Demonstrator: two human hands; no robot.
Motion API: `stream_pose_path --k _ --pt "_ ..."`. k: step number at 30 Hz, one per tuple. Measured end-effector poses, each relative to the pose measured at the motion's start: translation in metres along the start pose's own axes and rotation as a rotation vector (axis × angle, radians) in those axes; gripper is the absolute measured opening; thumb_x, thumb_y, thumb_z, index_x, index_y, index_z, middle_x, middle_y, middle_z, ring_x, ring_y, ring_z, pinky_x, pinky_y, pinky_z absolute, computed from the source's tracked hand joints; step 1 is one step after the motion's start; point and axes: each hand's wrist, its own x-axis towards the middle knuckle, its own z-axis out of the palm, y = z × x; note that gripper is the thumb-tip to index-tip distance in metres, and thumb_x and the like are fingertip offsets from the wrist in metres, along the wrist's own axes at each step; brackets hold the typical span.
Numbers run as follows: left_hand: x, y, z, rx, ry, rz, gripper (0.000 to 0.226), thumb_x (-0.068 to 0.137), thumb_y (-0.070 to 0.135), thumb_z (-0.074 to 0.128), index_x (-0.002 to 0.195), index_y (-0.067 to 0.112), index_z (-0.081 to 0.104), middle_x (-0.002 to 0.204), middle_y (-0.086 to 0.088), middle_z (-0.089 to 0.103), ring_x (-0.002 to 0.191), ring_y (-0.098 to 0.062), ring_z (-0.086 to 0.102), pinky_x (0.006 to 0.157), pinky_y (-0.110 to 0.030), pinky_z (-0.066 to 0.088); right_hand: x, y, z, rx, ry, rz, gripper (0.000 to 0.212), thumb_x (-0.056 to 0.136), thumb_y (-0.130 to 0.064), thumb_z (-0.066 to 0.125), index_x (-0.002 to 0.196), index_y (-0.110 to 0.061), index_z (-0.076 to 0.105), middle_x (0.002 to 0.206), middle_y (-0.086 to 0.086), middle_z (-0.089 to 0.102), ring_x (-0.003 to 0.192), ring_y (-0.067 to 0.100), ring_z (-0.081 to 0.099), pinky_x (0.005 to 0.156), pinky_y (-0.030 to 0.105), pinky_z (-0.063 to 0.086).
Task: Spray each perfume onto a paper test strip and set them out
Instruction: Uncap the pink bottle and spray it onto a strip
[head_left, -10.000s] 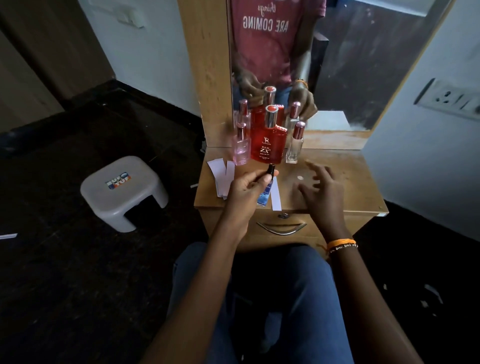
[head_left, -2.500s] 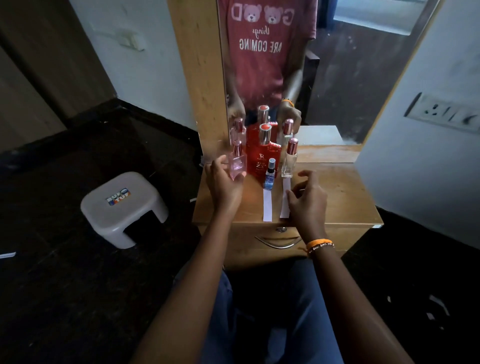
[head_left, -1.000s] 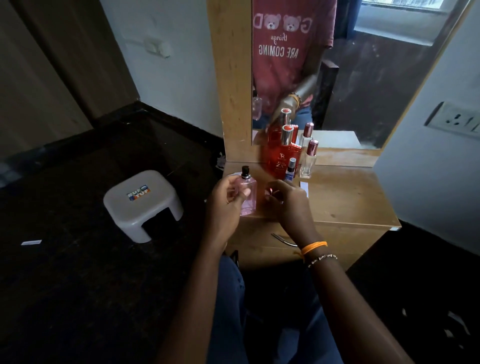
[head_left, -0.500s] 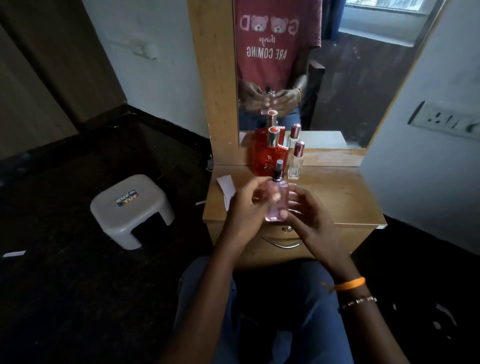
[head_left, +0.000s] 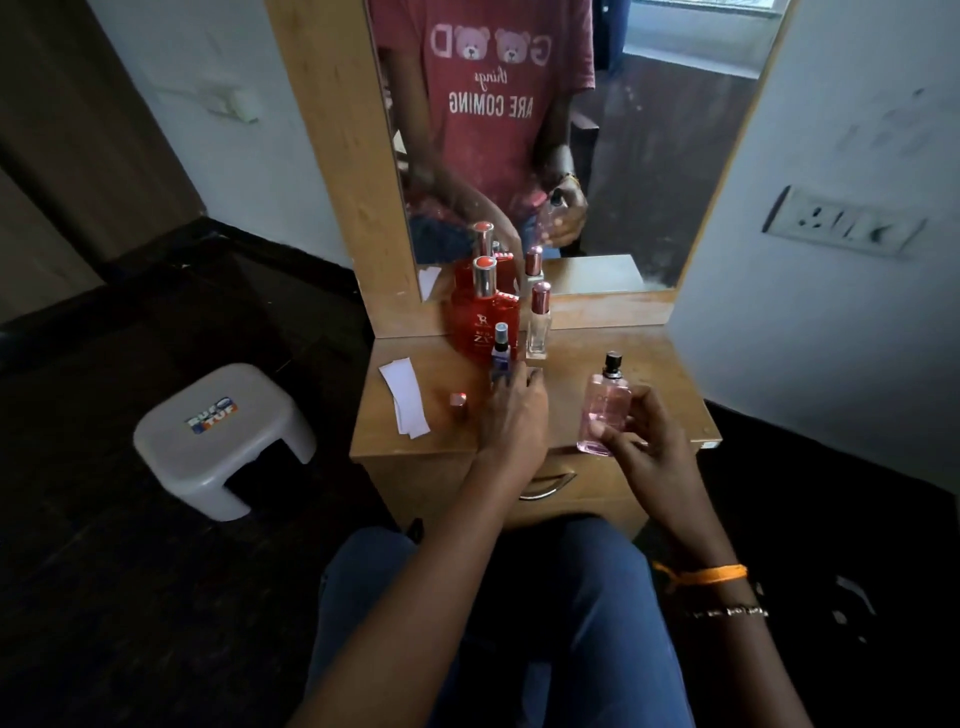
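My right hand (head_left: 641, 441) holds a pink perfume bottle (head_left: 602, 410) upright over the right front of the wooden dresser top (head_left: 654, 364); its black sprayer is bare. My left hand (head_left: 511, 410) lies flat, fingers spread, on the middle of the top, just in front of the small blue spray bottle (head_left: 500, 353). It covers the strips that lie there. The pink cap (head_left: 457, 399) stands left of that hand. Spare white paper strips (head_left: 404, 395) lie at the left edge. A large red bottle (head_left: 480, 317) and a slim clear bottle (head_left: 537, 325) stand at the back.
A mirror (head_left: 561, 130) rises behind the bottles and reflects me. A grey plastic stool (head_left: 221, 436) stands on the dark floor to the left. A wall socket (head_left: 836, 223) is on the right wall. The drawer handle (head_left: 545, 486) is below the top's front edge.
The pink bottle has passed from my left hand to my right hand and moved right. My left hand has gone down flat onto the dresser top. The cap now stands on the top.
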Motion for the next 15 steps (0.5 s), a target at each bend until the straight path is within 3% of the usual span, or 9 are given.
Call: stream_pose_path --k 4,10,13,15 --pt "0.0049 0.0001 0.0064 0.063 -0.012 -0.013 0.054 0.090 -0.001 0.046 0.142 0.007 0.031 0.143 -0.014 0.034 0.125 -0.030 0.043 0.098 -0.039 0.042 0.0010 -0.0026 -0.0002 0.012 0.001 0.007 0.040 0.084 0.001 0.063 0.119 -0.013 0.050 0.105 0.006 0.063 0.083 0.002 0.061 0.071 0.014 0.049" --pt "0.0007 -0.0027 0.0106 -0.103 0.106 -0.013 0.035 0.091 0.009 0.053 0.126 0.010 0.054 0.134 -0.010 0.046 0.121 -0.027 0.045 0.096 -0.036 0.043 0.0023 -0.0055 0.0022 0.060 -0.040 0.017 0.036 0.086 -0.002 0.062 0.115 -0.019 0.050 0.106 0.008 0.063 0.088 0.014 0.062 0.069 0.017 0.051" --pt "-0.0012 -0.0017 0.0104 -0.174 0.179 0.009 0.026 0.087 0.009 0.058 0.113 0.011 0.061 0.118 -0.008 0.058 0.111 -0.023 0.052 0.088 -0.030 0.045 -0.0008 -0.0081 0.0063 0.208 -0.048 0.104 0.022 0.091 -0.014 0.059 0.110 -0.022 0.053 0.100 0.005 0.063 0.089 0.015 0.061 0.073 0.025 0.052" --pt "-0.0034 -0.0008 0.0066 -0.316 0.193 -0.016 0.031 0.085 0.006 0.061 0.115 0.015 0.060 0.109 -0.003 0.063 0.100 -0.018 0.059 0.075 -0.022 0.050 -0.0023 -0.0099 0.0086 0.297 -0.041 0.155 0.016 0.090 -0.026 0.058 0.106 -0.023 0.056 0.094 0.003 0.063 0.087 0.017 0.059 0.076 0.031 0.049"
